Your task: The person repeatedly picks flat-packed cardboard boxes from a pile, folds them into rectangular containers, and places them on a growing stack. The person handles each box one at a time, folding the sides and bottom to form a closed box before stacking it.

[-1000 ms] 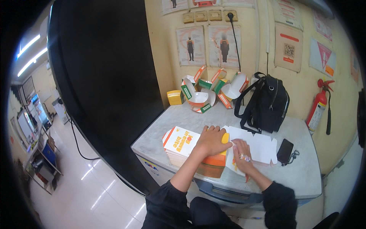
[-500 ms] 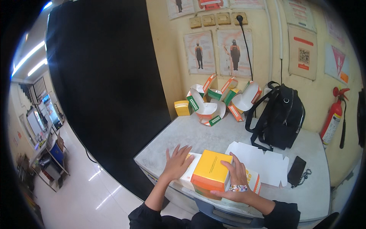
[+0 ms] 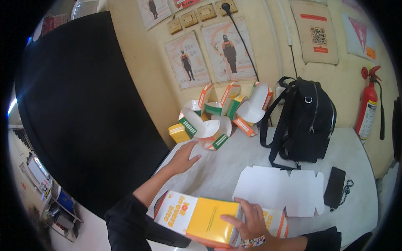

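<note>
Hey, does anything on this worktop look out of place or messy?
The open cartons at the back lie jumbled at different angles. A black backpack beside them also seems out of place on a worktop used for packaging. No spill shows.

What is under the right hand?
The right hand has its thumb over the yellow carton, which shows around the thumb; whatever the palm covers cannot be seen.

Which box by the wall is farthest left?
The small yellow box, just beyond the left hand; the other boxes there are to its right.
</note>
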A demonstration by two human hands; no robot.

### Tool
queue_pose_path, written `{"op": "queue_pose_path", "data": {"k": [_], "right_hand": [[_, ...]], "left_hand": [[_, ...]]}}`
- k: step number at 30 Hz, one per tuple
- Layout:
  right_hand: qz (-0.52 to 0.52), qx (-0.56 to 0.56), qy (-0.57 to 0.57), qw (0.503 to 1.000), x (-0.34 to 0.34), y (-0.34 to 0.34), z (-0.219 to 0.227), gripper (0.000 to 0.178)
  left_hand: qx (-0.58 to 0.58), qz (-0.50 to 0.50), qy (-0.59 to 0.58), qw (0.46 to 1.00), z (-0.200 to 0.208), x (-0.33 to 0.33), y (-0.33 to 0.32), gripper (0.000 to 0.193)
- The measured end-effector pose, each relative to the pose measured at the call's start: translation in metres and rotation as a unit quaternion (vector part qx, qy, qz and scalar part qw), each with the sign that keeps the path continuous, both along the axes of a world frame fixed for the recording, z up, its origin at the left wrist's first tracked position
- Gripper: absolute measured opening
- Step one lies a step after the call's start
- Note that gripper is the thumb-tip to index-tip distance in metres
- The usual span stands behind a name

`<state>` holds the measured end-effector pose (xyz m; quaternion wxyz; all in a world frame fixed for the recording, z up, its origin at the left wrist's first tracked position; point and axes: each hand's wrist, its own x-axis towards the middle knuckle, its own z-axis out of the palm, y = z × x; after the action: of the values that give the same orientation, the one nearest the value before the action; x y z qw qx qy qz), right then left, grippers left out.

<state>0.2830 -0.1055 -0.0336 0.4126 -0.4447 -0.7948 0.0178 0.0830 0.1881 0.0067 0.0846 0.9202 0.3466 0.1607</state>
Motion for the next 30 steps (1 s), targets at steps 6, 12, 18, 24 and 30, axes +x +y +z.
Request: {"op": "queue_pose_path", "data": {"k": [6,12,18,24,30], "right_hand": [[-0.04,0.061,0.058,0.996,-0.013,0.0,-0.009,0.093],[-0.047,0.066,0.065,0.995,-0.017,-0.002,-0.014,0.09],[-0.022,0.019,0.055,0.998,-0.015,-0.004,-0.007,0.095],[0.045,0.017,0.042,0.998,0.002,-0.005,-0.002,0.084],[0.165,-0.045,0.242,0.955,0.01,-0.003,0.005,0.099]], "left_hand": [[0.051,0.078,0.118,0.989,-0.037,0.083,0.087,0.083],[-0.034,0.116,0.1,0.988,-0.07,0.079,0.091,0.052],[-0.016,-0.114,-0.247,0.962,0.014,0.071,0.008,0.017],[0.271,-0.168,-0.181,0.93,0.074,0.033,-0.197,0.047],[0.176,-0.047,-0.198,0.963,0.029,0.04,-0.264,0.037]]}}
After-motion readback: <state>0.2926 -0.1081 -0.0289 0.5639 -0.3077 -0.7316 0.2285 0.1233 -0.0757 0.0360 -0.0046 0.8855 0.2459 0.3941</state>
